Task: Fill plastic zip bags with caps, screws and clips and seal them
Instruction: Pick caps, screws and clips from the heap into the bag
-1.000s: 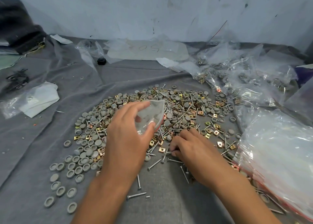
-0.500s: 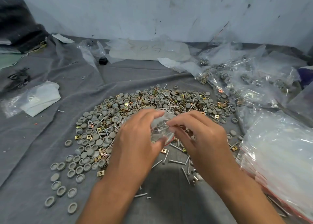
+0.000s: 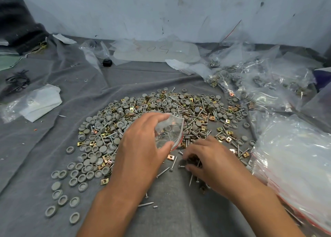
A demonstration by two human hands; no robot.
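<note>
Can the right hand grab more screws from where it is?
Probably yes. The right hand already rests on loose screws on the cloth, nothing covering them; the left hand holds the zip bag just above.

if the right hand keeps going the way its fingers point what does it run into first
The right hand points left along the cloth, fingers already among loose screws; probably the gold clip next, then the left hand, though depth is unclear.
</note>
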